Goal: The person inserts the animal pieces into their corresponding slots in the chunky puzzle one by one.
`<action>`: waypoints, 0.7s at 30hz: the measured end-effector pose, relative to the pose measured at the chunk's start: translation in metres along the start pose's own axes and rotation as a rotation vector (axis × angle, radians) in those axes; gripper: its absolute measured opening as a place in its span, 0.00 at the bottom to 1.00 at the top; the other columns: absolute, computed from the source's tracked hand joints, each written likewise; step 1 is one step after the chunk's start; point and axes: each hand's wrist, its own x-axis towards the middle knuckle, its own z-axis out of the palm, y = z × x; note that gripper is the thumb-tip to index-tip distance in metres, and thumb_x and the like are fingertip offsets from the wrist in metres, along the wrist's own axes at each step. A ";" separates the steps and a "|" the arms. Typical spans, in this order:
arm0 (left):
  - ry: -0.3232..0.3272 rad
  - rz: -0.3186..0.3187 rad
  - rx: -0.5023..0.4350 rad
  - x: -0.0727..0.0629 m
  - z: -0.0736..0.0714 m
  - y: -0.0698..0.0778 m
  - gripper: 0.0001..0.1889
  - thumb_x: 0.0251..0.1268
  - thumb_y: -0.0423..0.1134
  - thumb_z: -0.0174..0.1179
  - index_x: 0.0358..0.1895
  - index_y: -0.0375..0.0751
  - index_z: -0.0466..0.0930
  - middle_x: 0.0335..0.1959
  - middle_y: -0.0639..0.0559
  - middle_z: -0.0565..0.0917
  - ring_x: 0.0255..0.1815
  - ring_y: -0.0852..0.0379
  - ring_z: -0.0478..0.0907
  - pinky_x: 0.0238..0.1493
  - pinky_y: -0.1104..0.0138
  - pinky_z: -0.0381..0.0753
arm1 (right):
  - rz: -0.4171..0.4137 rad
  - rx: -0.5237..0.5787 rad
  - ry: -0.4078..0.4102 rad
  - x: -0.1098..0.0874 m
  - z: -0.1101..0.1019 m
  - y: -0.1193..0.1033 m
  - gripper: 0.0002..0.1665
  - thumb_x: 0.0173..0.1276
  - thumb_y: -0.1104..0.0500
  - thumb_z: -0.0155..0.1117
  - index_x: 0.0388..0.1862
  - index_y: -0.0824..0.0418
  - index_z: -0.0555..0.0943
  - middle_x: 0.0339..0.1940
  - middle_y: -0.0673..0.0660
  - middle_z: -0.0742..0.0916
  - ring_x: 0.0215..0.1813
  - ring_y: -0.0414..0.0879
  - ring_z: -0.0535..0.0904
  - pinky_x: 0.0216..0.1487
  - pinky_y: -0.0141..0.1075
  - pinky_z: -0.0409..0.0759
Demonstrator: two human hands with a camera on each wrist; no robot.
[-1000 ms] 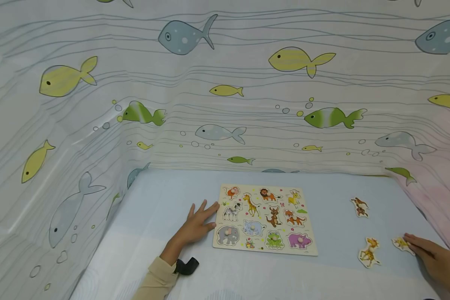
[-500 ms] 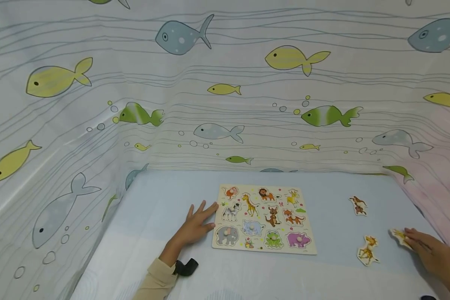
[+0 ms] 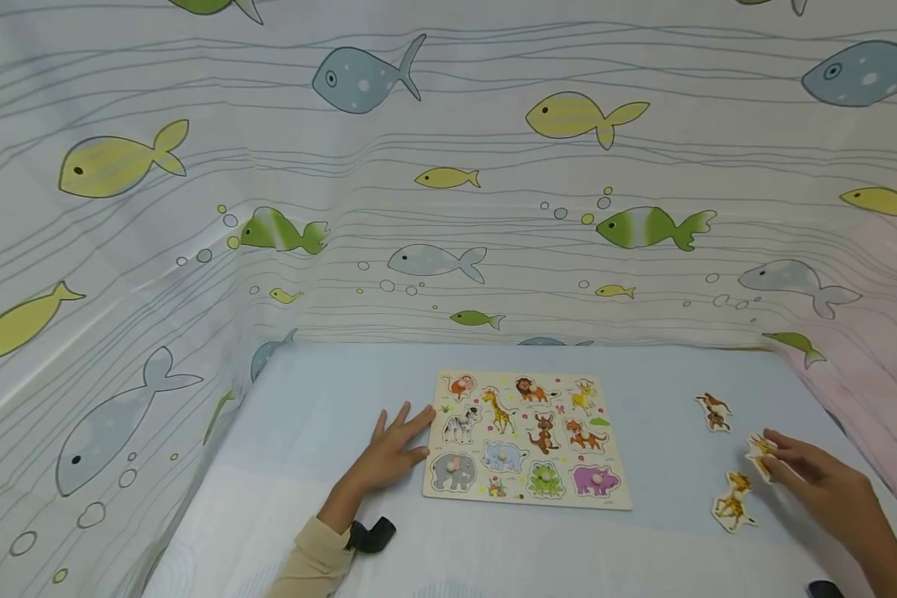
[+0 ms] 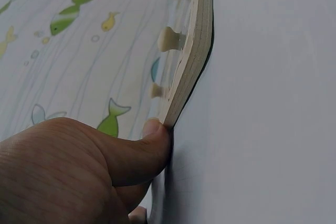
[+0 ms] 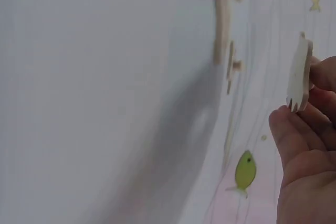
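A wooden animal puzzle board [image 3: 523,444] lies flat at the middle of the table. My left hand [image 3: 389,453] rests at its left edge with fingers spread; in the left wrist view the thumb [image 4: 139,156] touches the board's corner. At the right, my right hand [image 3: 822,482] pinches a small yellow animal puzzle piece [image 3: 758,457], raised off the table in the right wrist view, where its plain back [image 5: 298,77] shows. Just left of that hand lies a loose giraffe piece [image 3: 732,502]. Farther back is a brown animal piece [image 3: 714,413].
Knobbed elephant [image 3: 453,472], frog [image 3: 546,479] and purple hippo [image 3: 595,480] pieces sit along the board's near side. A pale blue-white cover spreads over the table [image 3: 329,390]. Fish-printed curtains [image 3: 374,191] enclose the back and sides.
My right hand has lifted the yellow animal piece and carried it leftward and a little back, beside the giraffe piece. The left hand stays at the board's edge.
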 end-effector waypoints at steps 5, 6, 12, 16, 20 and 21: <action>0.003 -0.003 0.002 0.000 0.000 0.001 0.34 0.69 0.38 0.61 0.77 0.47 0.63 0.78 0.51 0.63 0.84 0.42 0.44 0.80 0.43 0.23 | -0.044 0.063 -0.045 0.010 0.005 -0.026 0.08 0.60 0.68 0.74 0.37 0.69 0.84 0.56 0.18 0.72 0.52 0.05 0.66 0.42 0.05 0.70; 0.003 -0.003 0.003 0.000 0.000 0.001 0.34 0.69 0.38 0.61 0.77 0.47 0.63 0.78 0.51 0.63 0.84 0.42 0.44 0.80 0.43 0.23 | -0.051 0.069 -0.060 0.012 0.006 -0.031 0.08 0.60 0.67 0.74 0.37 0.68 0.84 0.56 0.18 0.72 0.52 0.05 0.67 0.41 0.05 0.70; 0.004 0.000 0.002 0.000 0.001 0.001 0.33 0.69 0.38 0.61 0.77 0.47 0.62 0.78 0.51 0.63 0.84 0.42 0.44 0.80 0.43 0.23 | -0.122 0.126 -0.091 0.021 0.021 -0.050 0.08 0.59 0.70 0.73 0.35 0.63 0.84 0.58 0.24 0.76 0.49 0.10 0.74 0.38 0.09 0.75; 0.002 0.004 -0.003 -0.001 0.001 0.002 0.33 0.69 0.38 0.61 0.76 0.46 0.63 0.78 0.50 0.63 0.83 0.41 0.44 0.80 0.42 0.24 | -0.143 0.180 -0.100 0.028 0.035 -0.060 0.09 0.59 0.71 0.73 0.35 0.62 0.83 0.60 0.41 0.83 0.53 0.12 0.75 0.42 0.10 0.76; 0.011 0.003 -0.002 -0.001 0.000 0.003 0.34 0.68 0.38 0.62 0.76 0.46 0.63 0.78 0.50 0.63 0.83 0.41 0.45 0.80 0.42 0.24 | -0.148 0.196 -0.137 0.038 0.050 -0.070 0.06 0.62 0.69 0.72 0.36 0.62 0.83 0.59 0.65 0.85 0.55 0.12 0.73 0.43 0.10 0.76; 0.013 0.001 0.000 -0.002 0.000 0.004 0.34 0.68 0.38 0.62 0.76 0.46 0.63 0.78 0.50 0.64 0.83 0.41 0.45 0.80 0.42 0.25 | -0.152 0.199 -0.143 0.041 0.054 -0.073 0.06 0.62 0.68 0.72 0.36 0.62 0.84 0.58 0.68 0.84 0.55 0.12 0.73 0.43 0.10 0.76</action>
